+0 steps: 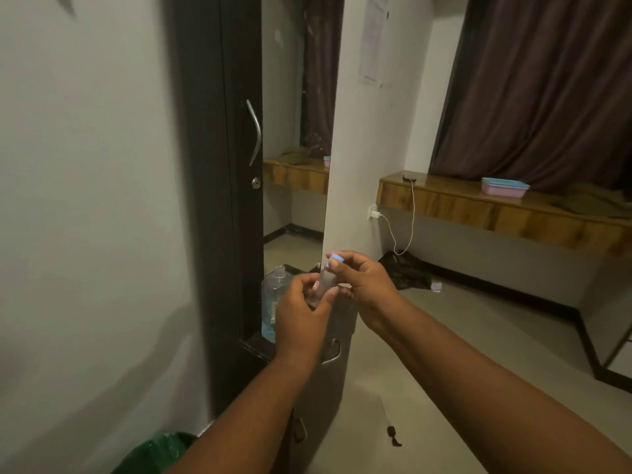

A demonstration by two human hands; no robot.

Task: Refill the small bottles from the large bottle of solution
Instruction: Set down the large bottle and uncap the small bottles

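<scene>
Blue cap (338, 257) in right hand (366, 285) grip; left hand (301, 313) grasping one small bottle (323, 280); one large bottle (275, 302) behind.

1. Showing a plain pale wall (85, 200) at nine o'clock, lying dim.
2. Standing at twelve o'clock, a dark cabinet door (219, 165) carrying a curved metal handle (254, 131).
3. Hanging at two o'clock, maroon curtains (547, 83) over a wooden ledge (478, 210).
4. Resting on that ledge, a pink box (504, 188).
5. Spreading toward four o'clock, a beige floor (478, 330).
</scene>
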